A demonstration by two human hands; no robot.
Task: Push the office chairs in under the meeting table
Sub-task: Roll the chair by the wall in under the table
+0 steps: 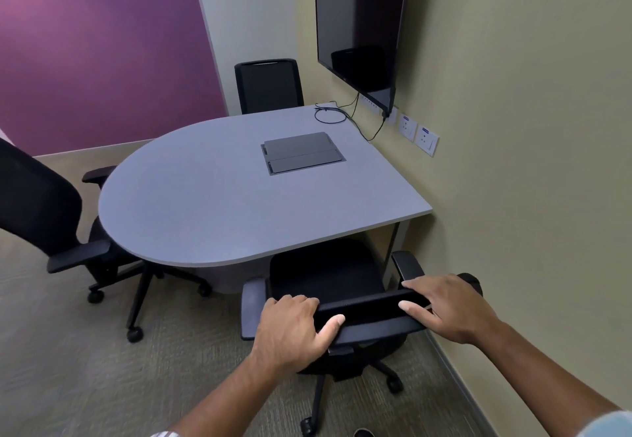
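The top edge of the backrest of the near office chair [342, 286] is gripped by both hands in the lower centre of the frame. The left hand [290, 327] is closed over the left end of the backrest, fingers curled over the top and the thumb pressed along the near face. The right hand [448, 306] is laid over the right end, fingers wrapped forward over the edge and the thumb stretched along the top. Both forearms are bare, entering from the bottom edge.

The front of the seat of this chair is tucked just under the straight near edge of the grey meeting table [205, 204], while its backrest, armrests and wheeled base are seen outside the table edge, close beside the beige wall on the right.

A second office chair [51, 211] is seen at the left edge of the frame, angled, its seat at the rounded end of the table. A third office chair [268, 86] is placed at the far side, only its backrest visible above the tabletop.

A dark flip-lid cable box [301, 152] is set into the tabletop, and a coiled cable [330, 116] is lying near the far right corner. A wall-mounted screen [359, 26] is fixed at upper right, with wall sockets [415, 130] below it.
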